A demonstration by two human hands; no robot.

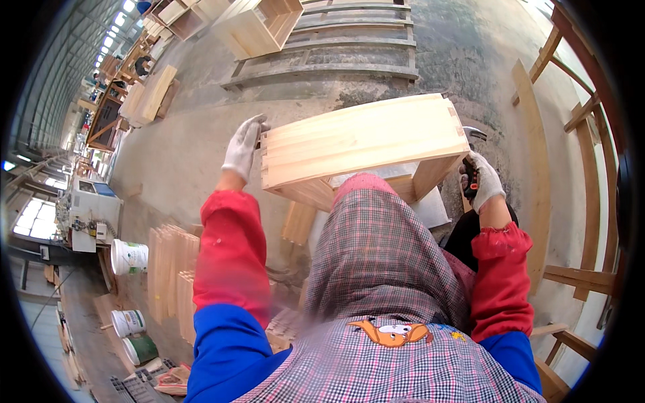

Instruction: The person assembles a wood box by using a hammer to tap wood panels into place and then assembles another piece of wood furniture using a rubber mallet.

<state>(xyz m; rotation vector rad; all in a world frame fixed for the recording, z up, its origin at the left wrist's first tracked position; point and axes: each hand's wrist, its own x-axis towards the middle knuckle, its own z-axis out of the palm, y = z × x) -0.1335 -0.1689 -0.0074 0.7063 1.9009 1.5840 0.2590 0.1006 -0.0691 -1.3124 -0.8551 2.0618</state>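
Note:
A pale wooden box frame (363, 141) with interlocking corner joints stands on edge in front of me, its long side board facing up. My left hand (243, 146), in a white glove, is at the frame's left end, fingers stretched out along the corner. Whether it presses on the wood I cannot tell. By the right end, my gloved right hand (485, 181) is closed around the black and orange handle of a claw hammer (472, 176). Its curved silver head shows just past the frame's right corner. The frame's underside is partly hidden by my checked apron (363, 248).
A slatted wooden pallet (349, 70) lies ahead, with another wooden box (259, 30) at its left. Stacked boards (171, 269) and white buckets (129, 256) stand to my left. On the right are a long plank (534, 181) and a timber rack (584, 275).

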